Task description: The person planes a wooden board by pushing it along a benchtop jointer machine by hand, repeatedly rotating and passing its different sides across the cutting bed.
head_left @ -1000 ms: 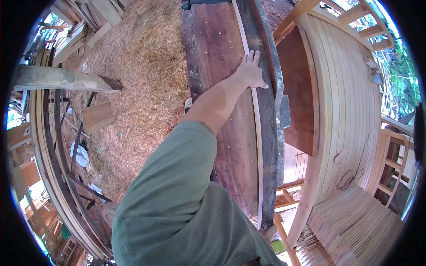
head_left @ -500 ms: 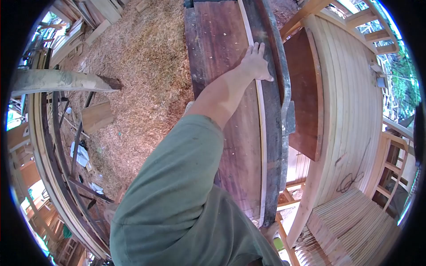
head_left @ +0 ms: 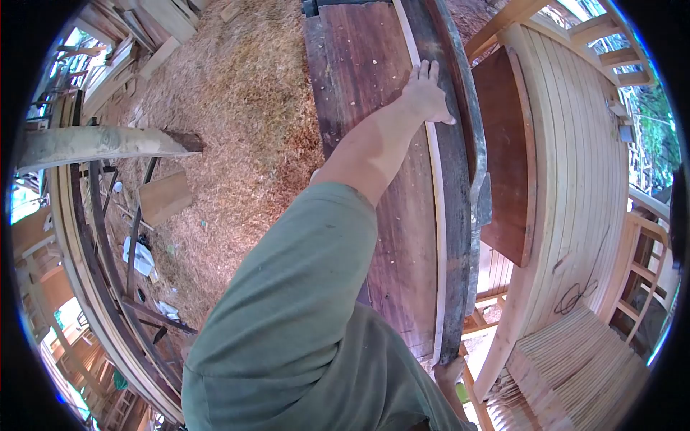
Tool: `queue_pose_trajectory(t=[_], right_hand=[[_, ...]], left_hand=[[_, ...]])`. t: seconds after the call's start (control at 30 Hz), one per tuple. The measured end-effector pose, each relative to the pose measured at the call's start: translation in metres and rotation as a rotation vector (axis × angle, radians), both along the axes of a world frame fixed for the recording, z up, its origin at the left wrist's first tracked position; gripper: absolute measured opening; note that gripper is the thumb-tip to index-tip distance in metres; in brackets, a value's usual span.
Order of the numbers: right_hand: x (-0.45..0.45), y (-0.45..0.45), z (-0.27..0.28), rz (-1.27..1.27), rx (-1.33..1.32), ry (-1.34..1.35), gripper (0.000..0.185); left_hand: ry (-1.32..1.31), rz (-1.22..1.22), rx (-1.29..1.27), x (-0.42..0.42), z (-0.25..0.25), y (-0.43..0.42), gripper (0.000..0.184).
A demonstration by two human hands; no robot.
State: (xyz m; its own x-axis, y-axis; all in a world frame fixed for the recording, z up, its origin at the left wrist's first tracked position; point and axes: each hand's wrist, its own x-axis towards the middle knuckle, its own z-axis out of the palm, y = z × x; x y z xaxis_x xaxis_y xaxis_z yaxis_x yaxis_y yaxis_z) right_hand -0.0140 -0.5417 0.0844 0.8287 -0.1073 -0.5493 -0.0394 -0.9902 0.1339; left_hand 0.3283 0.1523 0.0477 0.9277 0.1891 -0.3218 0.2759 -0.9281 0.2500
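Note:
My left hand (head_left: 429, 97) lies palm down across a long, thin pale wood strip (head_left: 439, 215), fingers apart and thumb out to the right. The strip runs lengthwise along a dark, worn wooden bench top (head_left: 402, 251), beside its dark right-hand part (head_left: 454, 215). Small chips dot the reddish-brown surface. At the near end of the strip and bench, low in the view, is my right hand (head_left: 451, 370). Its fingers are too hidden to make out, and so is anything they hold. My green sleeve covers much of the lower middle.
Wood shavings (head_left: 237, 144) cover the ground left of the bench. A pale post (head_left: 108, 144) and long boards (head_left: 79, 273) stand farther left. On the right are a reddish-brown panel (head_left: 507, 158), a slatted wooden surface (head_left: 575, 172), stacked slats (head_left: 582, 359) and a coiled cord (head_left: 575, 296).
The bench and surroundings have shifted rightward in the view. My left hand remains spread over the strip, and more of my right hand and forearm shows at the near end.

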Motion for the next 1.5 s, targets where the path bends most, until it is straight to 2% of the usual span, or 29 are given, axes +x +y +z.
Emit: queue_pose_trajectory(t=[0.27, 0.33, 0.47, 0.53, 0.87, 0.97, 1.03, 1.07, 1.13, 1.5], right_hand=[[0.013, 0.026, 0.005, -0.045, -0.079, 0.014, 0.085], [0.021, 0.039, 0.014, -0.070, -0.007, 0.097, 0.071], [0.028, 0.061, 0.019, -0.065, 0.015, 0.058, 0.067], [0.029, 0.064, 0.014, -0.113, -0.081, 0.057, 0.102], [0.038, 0.073, 0.003, -0.107, -0.104, 0.054, 0.103], [0.044, 0.087, 0.012, -0.098, -0.084, 0.067, 0.100], [0.048, 0.103, 0.020, -0.082, 0.018, 0.011, 0.066], [0.048, 0.097, 0.015, -0.083, 0.018, 0.012, 0.066], [0.051, 0.094, 0.008, -0.103, -0.036, 0.056, 0.089], [0.067, 0.118, 0.002, -0.147, -0.041, 0.068, 0.092]], left_hand=[[0.019, 0.018, 0.009, 0.013, -0.002, 0.015, 0.084], [0.044, 0.027, 0.009, 0.016, -0.001, 0.020, 0.086], [0.045, 0.030, -0.006, 0.021, -0.001, 0.029, 0.087], [0.041, 0.032, -0.002, 0.024, -0.002, 0.033, 0.087], [0.042, 0.027, -0.001, 0.036, 0.000, 0.054, 0.086], [0.039, 0.024, 0.006, 0.039, -0.001, 0.059, 0.086], [0.038, 0.022, 0.009, 0.042, -0.003, 0.063, 0.086], [0.040, 0.018, 0.013, 0.044, -0.003, 0.066, 0.086], [0.043, 0.012, 0.016, 0.046, -0.003, 0.069, 0.086], [0.013, 0.028, 0.043, 0.062, -0.007, 0.093, 0.087]])
